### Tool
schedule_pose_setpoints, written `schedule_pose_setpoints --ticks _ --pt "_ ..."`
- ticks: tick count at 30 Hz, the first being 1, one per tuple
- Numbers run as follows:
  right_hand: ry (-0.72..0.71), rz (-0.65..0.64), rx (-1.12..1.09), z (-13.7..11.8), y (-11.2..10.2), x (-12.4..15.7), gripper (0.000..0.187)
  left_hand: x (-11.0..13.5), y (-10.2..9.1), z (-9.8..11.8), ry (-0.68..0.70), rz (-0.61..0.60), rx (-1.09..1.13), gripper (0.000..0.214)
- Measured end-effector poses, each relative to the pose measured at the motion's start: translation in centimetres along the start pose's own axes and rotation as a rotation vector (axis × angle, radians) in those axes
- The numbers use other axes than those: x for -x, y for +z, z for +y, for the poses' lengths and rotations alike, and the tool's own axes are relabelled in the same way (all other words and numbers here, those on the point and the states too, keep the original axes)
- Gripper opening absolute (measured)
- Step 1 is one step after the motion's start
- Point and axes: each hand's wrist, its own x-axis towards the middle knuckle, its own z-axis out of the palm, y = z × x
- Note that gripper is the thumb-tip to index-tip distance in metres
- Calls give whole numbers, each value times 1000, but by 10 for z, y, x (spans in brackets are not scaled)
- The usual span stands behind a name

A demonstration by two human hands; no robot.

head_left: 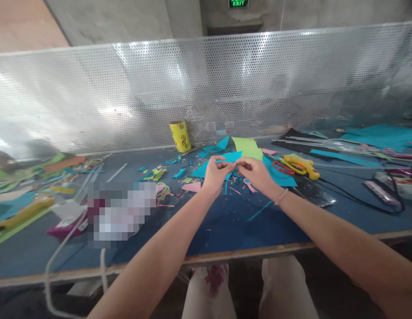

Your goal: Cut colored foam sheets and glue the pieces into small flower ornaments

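Blue paper (282, 180) and red-handled scissors (283, 169) lie beside the right hand (255, 173).

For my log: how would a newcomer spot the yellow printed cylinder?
Find the perforated silver metal panel behind the blue tabletop. Near the panel's foot, beyond the left hand, sits the yellow printed cylinder. Nearby coloured paper scraps lie low; it stands upright.

A yellow tube (181, 137) is stood near the perforated metal screen (142, 97) by which the surface (232, 235) is backed. Above, a green exit sign (238, 3) is seen; at left, a white cord (48, 271) is hung over the edge.
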Motion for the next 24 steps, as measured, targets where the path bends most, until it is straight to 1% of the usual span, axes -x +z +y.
schedule_pose_setpoints --ticks 5,13,19,24 --pt "23 -24 -61 -1 0 0 14 -1 -2 0 25 -14 -1 39" --pt "139 -42 -163 -5 0 2 17 -1 -2 2 33 -33 -6 37" --pt "170 -35 -214 -4 1 1 16 -1 -2 2 37 -40 -33 38" --pt "195 -44 -285 -3 2 1 15 -1 -2 2 63 -84 -39 37"
